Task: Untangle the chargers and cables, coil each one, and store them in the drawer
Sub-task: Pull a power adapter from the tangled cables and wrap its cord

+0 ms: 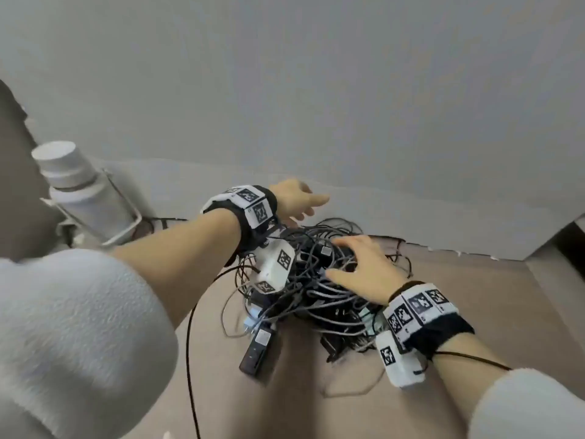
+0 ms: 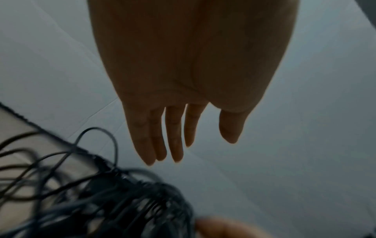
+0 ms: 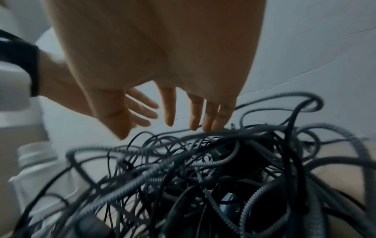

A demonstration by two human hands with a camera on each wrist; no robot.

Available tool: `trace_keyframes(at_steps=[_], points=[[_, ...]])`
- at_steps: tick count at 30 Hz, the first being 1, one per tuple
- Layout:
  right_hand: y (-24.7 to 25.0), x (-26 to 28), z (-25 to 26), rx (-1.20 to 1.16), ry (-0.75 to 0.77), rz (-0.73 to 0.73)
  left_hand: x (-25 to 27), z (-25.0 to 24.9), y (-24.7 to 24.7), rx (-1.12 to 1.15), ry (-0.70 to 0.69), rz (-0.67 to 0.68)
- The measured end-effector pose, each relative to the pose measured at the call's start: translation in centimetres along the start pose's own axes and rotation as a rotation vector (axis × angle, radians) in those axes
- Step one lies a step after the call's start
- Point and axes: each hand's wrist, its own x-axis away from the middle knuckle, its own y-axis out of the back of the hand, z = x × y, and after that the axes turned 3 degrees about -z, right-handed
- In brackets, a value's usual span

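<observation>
The left hand [image 1: 296, 201] hovers above the far side of the tangle [image 1: 310, 280] with its fingers [image 2: 175, 136] straight and loose, gripping nothing; the left wrist view shows them clear of the cables, against the pale wall [image 1: 316, 90]. The right hand [image 1: 361, 267] lies spread over the top of the tangle, fingers [image 3: 215, 117] extended, their tips touching the uppermost loops without curling round any.

The tangle sits on the tan tabletop [image 1: 490, 296] near its far edge, close to the wall. It is a heap of thin black cables and thicker braided grey ones, knotted together. A black charger [image 1: 258, 350] sticks out of the heap's near-left side, lying flat on the tabletop, with a pale blue plug [image 1: 251, 318] just beyond it. Both wrists wear black bands carrying white marker blocks.

At the far-left edge of the tabletop stands a white bottle [image 1: 76, 185] in a wire holder, well apart from the tangle.
</observation>
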Motion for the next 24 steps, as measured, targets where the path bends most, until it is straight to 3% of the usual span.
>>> trace_keyframes(at_steps=[3,5,10,16,20,24], points=[[-2.0,-0.3,-0.4,0.278,0.131,0.132,-0.8,3.3,-2.4,-0.327,-0.128,-0.041],[-3.2,-0.2,-0.4,0.418,0.180,0.161,-0.6,5.2,-3.5,-0.427,-0.171,-0.036],[-5.2,0.5,-1.5,0.724,0.254,0.082,0.8,8.8,-4.8,-0.374,-0.193,0.081],[-6.3,1.9,-2.1,0.741,0.230,-0.003,4.1,9.9,-7.2,-0.542,-0.154,0.090],[-8.7,3.2,-1.3,0.768,0.203,-0.069,5.6,10.5,-10.7,-0.693,-0.202,-0.105],[-9.4,3.5,-1.4,0.681,0.204,-0.155,6.5,10.6,-10.7,-0.563,-0.207,-0.127]])
